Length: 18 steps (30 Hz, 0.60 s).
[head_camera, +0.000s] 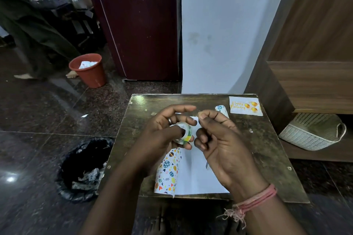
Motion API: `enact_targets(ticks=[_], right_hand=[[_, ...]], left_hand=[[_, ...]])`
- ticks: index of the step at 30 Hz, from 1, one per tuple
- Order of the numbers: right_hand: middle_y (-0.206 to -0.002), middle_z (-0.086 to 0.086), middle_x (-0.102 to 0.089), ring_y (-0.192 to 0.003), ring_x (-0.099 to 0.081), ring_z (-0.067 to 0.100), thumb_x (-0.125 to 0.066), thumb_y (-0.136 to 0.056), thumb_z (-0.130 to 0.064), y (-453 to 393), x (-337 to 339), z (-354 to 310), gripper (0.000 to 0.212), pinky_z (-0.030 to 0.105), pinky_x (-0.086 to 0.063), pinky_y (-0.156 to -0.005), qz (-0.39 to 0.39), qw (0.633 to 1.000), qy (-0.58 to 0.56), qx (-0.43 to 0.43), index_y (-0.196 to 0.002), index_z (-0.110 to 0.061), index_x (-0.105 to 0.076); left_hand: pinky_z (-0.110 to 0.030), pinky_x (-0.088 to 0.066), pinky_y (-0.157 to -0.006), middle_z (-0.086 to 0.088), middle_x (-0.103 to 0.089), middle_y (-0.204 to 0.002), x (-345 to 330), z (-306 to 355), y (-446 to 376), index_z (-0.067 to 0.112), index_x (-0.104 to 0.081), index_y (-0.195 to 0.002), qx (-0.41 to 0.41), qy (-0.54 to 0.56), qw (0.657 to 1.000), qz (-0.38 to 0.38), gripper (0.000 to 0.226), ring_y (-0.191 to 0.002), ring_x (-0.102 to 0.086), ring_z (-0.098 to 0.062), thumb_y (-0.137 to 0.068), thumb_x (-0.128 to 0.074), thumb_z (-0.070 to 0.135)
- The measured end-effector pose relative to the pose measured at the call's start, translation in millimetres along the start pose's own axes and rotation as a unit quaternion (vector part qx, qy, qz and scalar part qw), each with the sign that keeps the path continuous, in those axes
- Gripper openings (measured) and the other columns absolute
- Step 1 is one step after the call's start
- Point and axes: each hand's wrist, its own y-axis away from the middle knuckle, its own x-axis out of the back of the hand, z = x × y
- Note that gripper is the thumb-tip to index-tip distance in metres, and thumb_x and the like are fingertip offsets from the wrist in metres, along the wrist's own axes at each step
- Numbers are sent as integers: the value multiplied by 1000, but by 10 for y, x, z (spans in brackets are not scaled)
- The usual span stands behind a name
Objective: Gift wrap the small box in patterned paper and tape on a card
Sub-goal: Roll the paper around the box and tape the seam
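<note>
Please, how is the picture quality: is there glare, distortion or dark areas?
Head view: dim light overall; glare spots on the table far-left corner and the floor at left; wide-angle bending of wall and door edges; hands and tape roll stay reasonably sharp.

One head-worn wide-angle camera looks forward and steeply down from just above the small table (pixel 267 149), close to it. Beyond the table's far edge it takes in the wall (pixel 219 34) and floor (pixel 38 120).
</note>
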Motion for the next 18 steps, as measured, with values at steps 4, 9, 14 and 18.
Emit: enact_targets(ticks=[4, 9, 14, 18], right_hand=[[-67, -3, -61, -53, -30, 11, -55, -97, -2, 22, -88, 36, 12, 22, -29, -46, 40, 999, 4, 25, -90, -9, -61], [-76, 10, -57, -49, -31, 10, -59, -95, -3, 35, -242, 91, 12, 24, -35, -50, 62, 996, -15, 58, -89, -14, -62], [-64, 1, -56, -46, -33, 8, -57, -96, -5, 25, -398, 124, 5, 23, -32, -48, 52, 998, -26, 19, -96, -9, -61], [-70, 7, -50, -48, -34, 11, -59, -98, -7, -5, -471, 262, 9, 24, -28, -44, 35, 997, 72, -13, -105, -8, -65]], left_hand=[[-28, -55, -63, -11, -70, -101, 12, 29, 18, 11, -76, -117, 34, 43, 998, -26, 53, -75, -65, -19, -74, -46, -1], [-25, -57, -61, -10, -72, -94, 7, 50, 39, 11, -82, -97, 46, 110, 993, -19, 45, -69, -66, -15, -72, -47, 0], [-22, -58, -62, -13, -70, -94, 138, 98, 119, -2, -74, -111, 53, 151, 987, -11, 45, -70, -67, -14, -74, -49, -4], [-21, -59, -62, -15, -68, -94, 421, 183, 218, -8, -68, -118, 107, 153, 982, 41, 47, -69, -65, -14, -79, -42, -8]])
